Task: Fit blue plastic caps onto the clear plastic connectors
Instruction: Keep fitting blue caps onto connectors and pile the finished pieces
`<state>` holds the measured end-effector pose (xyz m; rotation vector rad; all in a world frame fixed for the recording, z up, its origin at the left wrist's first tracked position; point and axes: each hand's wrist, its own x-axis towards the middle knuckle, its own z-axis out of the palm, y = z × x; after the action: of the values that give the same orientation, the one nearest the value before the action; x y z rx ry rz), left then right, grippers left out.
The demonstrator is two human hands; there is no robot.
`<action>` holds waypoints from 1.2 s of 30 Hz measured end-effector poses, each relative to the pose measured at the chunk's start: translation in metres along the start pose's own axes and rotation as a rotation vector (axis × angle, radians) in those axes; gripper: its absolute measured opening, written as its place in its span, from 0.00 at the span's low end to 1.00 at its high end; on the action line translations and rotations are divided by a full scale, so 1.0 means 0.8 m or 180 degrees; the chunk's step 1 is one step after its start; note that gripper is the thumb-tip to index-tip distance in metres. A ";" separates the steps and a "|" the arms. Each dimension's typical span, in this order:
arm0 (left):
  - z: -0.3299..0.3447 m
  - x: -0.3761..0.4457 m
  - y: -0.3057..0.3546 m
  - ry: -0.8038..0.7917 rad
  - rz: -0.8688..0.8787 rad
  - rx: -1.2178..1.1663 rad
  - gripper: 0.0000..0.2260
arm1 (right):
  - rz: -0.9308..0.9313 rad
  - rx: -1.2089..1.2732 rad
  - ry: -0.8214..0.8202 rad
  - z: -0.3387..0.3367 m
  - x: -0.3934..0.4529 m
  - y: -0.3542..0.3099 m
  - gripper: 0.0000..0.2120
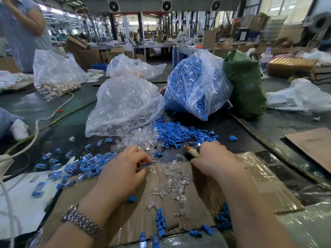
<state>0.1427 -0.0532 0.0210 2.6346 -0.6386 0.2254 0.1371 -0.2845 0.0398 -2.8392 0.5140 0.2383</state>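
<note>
Blue plastic caps [172,133] and clear plastic connectors [143,136] litter the bench [268,126]; left hand [123,169] fingers pinch a capped connector [145,165], right hand [213,158] fingers curl around a small pale tool [193,152].

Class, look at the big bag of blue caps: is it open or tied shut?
Open: the bag of blue caps leans over, and caps have spilled from its mouth onto the table.

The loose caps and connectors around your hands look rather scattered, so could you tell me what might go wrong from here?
1. The finished pieces lie right beside the loose blue caps and clear connectors, so done and undone parts could mix.
2. The right hand grips a small tool while the left hand pinches a small part, so a slip could nick a finger.
3. Blue caps near the cardboard edge might roll off.
</note>
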 end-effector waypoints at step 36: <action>0.037 0.025 0.003 0.0167 0.0284 0.0539 0.05 | -0.1585 0.0667 0.0594 0.024 0.014 -0.064 0.08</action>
<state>0.1610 -0.0758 0.0002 2.7532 -0.7502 0.3899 0.1640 -0.2364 0.0296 -2.6846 -0.1386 -0.1644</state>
